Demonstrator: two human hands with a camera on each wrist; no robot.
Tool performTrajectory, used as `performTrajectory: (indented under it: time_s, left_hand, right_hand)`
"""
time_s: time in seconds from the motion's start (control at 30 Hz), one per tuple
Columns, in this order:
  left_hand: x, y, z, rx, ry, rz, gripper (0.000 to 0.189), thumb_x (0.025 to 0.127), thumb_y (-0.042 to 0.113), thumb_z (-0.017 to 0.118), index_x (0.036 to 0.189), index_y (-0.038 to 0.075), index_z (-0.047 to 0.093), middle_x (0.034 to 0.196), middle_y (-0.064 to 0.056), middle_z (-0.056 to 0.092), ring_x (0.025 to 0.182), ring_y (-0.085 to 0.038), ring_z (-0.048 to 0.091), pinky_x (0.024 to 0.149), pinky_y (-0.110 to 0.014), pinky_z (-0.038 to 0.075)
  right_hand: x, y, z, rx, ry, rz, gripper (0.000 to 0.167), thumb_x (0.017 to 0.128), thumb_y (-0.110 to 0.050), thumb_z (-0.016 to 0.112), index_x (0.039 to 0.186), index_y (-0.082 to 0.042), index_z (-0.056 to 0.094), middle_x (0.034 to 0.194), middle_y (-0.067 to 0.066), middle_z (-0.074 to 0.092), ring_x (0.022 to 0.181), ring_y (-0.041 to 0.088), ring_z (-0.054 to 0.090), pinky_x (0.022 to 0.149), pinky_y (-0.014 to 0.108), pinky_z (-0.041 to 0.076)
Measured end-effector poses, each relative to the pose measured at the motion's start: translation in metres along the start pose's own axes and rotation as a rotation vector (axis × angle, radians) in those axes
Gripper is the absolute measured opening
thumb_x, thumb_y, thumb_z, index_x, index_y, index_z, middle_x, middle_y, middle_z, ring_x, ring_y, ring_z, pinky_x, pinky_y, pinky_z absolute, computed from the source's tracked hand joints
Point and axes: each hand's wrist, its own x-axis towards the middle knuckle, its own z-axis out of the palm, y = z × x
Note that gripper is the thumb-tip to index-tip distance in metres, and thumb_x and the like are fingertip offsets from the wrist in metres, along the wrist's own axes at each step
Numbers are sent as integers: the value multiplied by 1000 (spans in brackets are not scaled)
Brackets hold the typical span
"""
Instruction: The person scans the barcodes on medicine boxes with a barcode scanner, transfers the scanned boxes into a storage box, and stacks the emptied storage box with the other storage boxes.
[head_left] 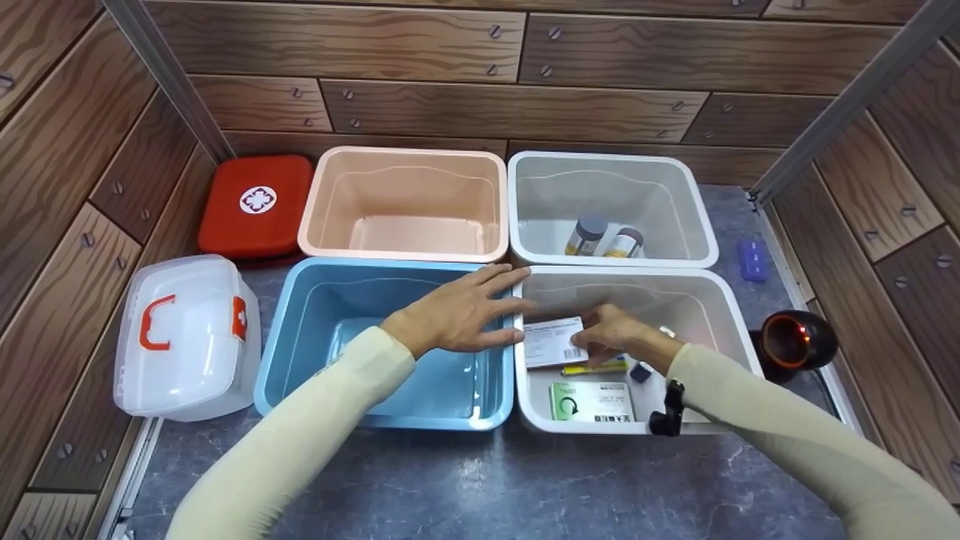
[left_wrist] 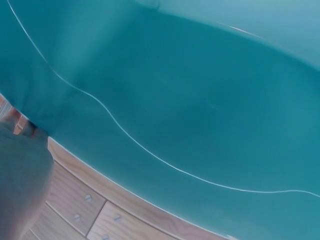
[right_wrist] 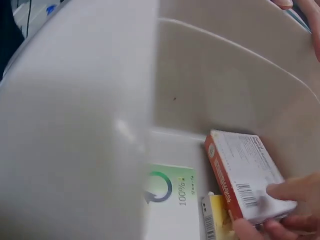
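Observation:
My right hand (head_left: 615, 334) reaches down into the front right white bin (head_left: 585, 428) and pinches a white medicine box (head_left: 551, 341) with a red side. In the right wrist view the thumb lies on the printed face of this medicine box (right_wrist: 250, 170), with fingers along its lower edge. Beside it are a thin yellow box (right_wrist: 218, 217) and a green-and-white box (head_left: 592, 403) with a circular arrow. My left hand (head_left: 461, 311) spreads its fingers over the touching rims of the blue bin (head_left: 420, 390) and the white bin.
Behind stand a peach bin (head_left: 412, 191) and another white bin (head_left: 630, 195) with two bottles (head_left: 587, 234). A red first-aid case (head_left: 259, 225) and a clear lidded box (head_left: 187, 352) are on the left. To the right are a purple pill case (head_left: 752, 260) and a dark round object (head_left: 814, 337).

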Motion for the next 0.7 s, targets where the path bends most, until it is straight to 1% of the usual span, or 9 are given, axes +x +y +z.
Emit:
performTrajectory:
  time_s: [0.1,0.17,0.23,0.33,0.43,0.5,0.53,0.6,0.7]
  left_hand:
    - [1,1,0,-1,0,4,66,112,69,36,169,37,41,186,0,8,172,-29,10,139,-46,20]
    - [2,1,0,0,4,4,66,112,69,36,169,37,41,186,0,9,172,-29,10,139,-46,21]
    - [1,0,0,-2,5,2,66,112,70,36,169,38,41,186,0,9,172,-29,10,139,-46,21]
    - [1,0,0,-6,6,2,67,112,70,36,169,37,41,186,0,9,172,-29,10,139,-45,21]
    - [1,0,1,-10,6,-1,68,111,71,35,169,37,40,186,1,9,172,-29,9,139,-45,21]
    - [1,1,1,-11,3,-6,68,111,71,34,170,37,40,186,1,9,172,-29,9,139,-45,21]
    - [1,1,1,-14,3,-8,68,111,71,34,170,36,40,186,1,8,172,-29,9,139,-45,21]
    - [0,1,1,-18,1,-11,69,111,71,34,170,36,40,186,2,8,172,-29,9,138,-46,22]
    - [-1,1,1,-23,-2,-15,69,111,71,35,170,35,40,186,1,8,172,-29,9,139,-45,21]
  right_hand:
    - [-4,-1,-2,24,11,1,42,99,-1,73,133,14,52,107,12,66,79,17,70,73,34,69]
    - [-8,-3,-3,26,12,-15,40,98,-1,74,130,11,52,104,10,63,78,16,68,74,35,69]
    - [-14,-8,-5,-3,12,-53,40,96,-1,74,128,8,52,105,10,62,78,16,66,74,36,70]
    - [-25,-16,-8,-132,48,-191,39,92,0,76,125,9,57,107,15,67,85,15,64,75,31,67]
    - [-41,-23,-12,-251,114,-368,36,92,1,77,124,9,63,109,22,72,92,20,67,78,25,59]
    - [-52,-26,-15,-304,168,-489,34,92,1,77,124,8,67,112,24,73,99,25,68,85,26,56]
    - [-59,-28,-16,-320,192,-536,33,93,0,77,125,6,68,112,23,73,101,27,68,87,28,56]
    - [-71,-29,-20,-358,244,-618,32,94,-1,78,125,3,71,112,19,72,103,26,67,91,30,55]
    - [-88,-30,-25,-408,311,-683,31,96,-5,80,126,-4,75,111,11,71,103,19,63,92,28,53]
